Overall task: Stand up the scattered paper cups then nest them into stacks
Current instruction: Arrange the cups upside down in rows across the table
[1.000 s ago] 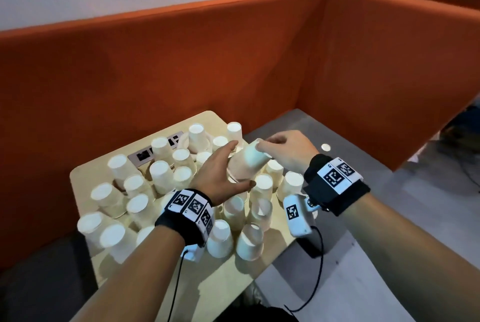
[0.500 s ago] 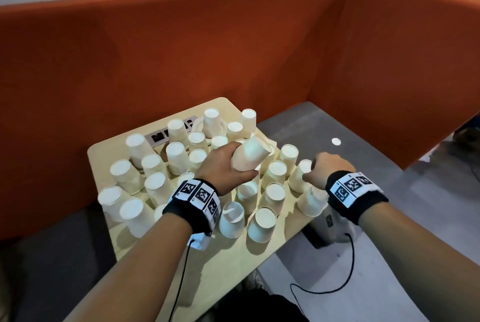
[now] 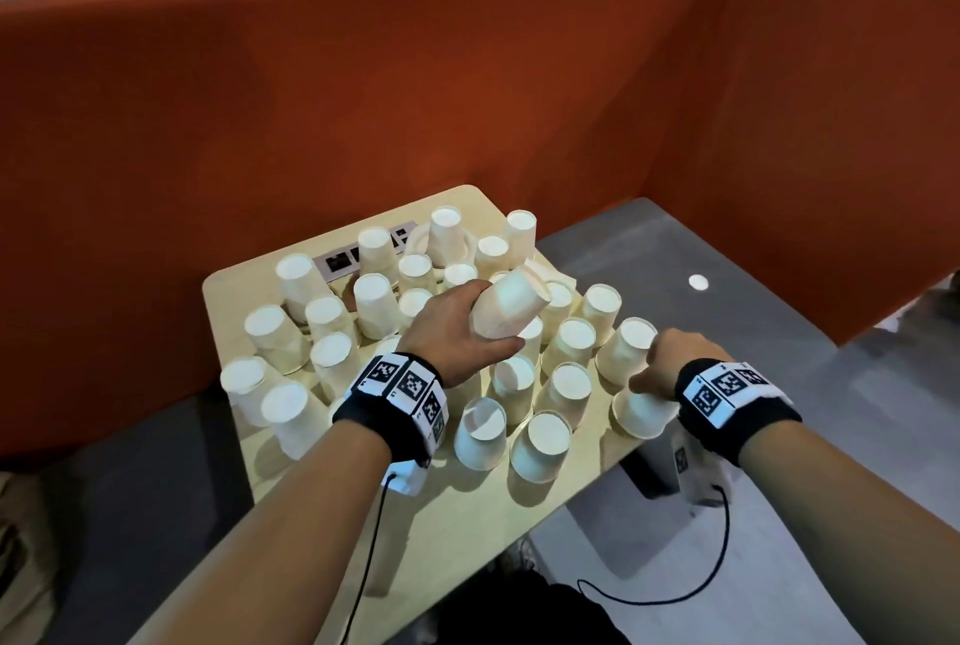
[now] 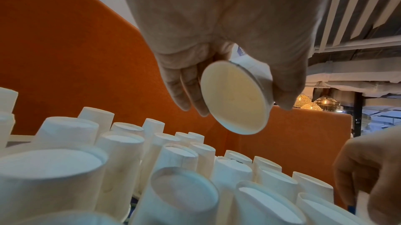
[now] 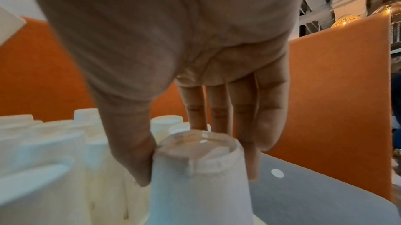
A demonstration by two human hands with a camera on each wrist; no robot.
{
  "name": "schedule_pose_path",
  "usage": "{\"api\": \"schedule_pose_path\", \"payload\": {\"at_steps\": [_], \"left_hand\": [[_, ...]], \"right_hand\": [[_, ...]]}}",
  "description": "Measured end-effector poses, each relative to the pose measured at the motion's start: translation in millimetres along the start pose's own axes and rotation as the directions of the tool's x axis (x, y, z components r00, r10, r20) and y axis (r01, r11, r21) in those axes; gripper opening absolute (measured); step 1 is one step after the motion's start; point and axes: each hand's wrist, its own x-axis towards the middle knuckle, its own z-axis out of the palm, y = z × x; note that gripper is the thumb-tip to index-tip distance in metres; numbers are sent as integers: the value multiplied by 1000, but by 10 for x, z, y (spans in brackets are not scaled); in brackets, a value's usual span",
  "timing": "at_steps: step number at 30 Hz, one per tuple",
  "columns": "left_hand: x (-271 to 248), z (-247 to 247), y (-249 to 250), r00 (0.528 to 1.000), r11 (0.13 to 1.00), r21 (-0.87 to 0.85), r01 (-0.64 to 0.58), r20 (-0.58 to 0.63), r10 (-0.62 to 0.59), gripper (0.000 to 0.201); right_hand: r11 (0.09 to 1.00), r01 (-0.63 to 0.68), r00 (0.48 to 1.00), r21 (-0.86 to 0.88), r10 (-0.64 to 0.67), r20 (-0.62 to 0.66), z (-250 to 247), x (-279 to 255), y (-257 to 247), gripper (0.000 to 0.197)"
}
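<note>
Fingers and thumb of my left hand (image 3: pixel 457 327) curl round a small stack of cups (image 3: pixel 511 304), held tilted above the table (image 3: pixel 228 291) with its base pointing away from me and its open mouth (image 4: pixel 235 97) facing down toward the rows below; I hold it aslant like that, I think, so the mouth can drop over the next cup's base; my right hand (image 3: pixel 670 366) is down at the near right edge of the crowd, thumb on one side and fingers on the other, pinching the upper wall of an upturned cup (image 5: pixel 199 180) just under its base; gripping that narrow end should let it lift straight up without knocking its neighbours; the remaining paper cups (image 3: pixel 374 301) stand mouth-down, packed close across the pale wooden top, some touching, a few leaning; none that I can see lies on its side, so the standing-up looks done and nesting is what remains; an orange partition (image 3: pixel 363 98) walls in the far side; a grey surface (image 3: pixel 701 322) lies to the right, bearing a small white disc (image 3: pixel 697 282).
</note>
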Motion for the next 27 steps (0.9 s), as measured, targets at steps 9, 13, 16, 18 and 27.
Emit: {"api": "schedule_pose_path", "payload": {"at_steps": [9, 13, 16, 18, 27], "left_hand": [[8, -60, -50, 999, 997, -75, 18, -46, -22, 59], [27, -158, -57, 992, 996, -73, 42, -119, -51, 65], [69, -259, -5, 982, 996, -57, 68, -171, -77, 64], [114, -309, 42, 978, 995, -56, 81, -188, -91, 61], [289, -220, 375, 941, 979, -81, 186, -270, -201, 82]], "right_hand": [[948, 235, 972, 213, -229, -54, -836, -219, 97, 21], [837, 442, 894, 322, -380, -238, -1455, -174, -143, 17], [671, 614, 789, 415, -515, -336, -1715, -10, -351, 16], [558, 698, 713, 449, -601, -361, -1813, 105, -469, 20], [207, 782, 433, 588, -859, -273, -1854, 734, -691, 48]]}}
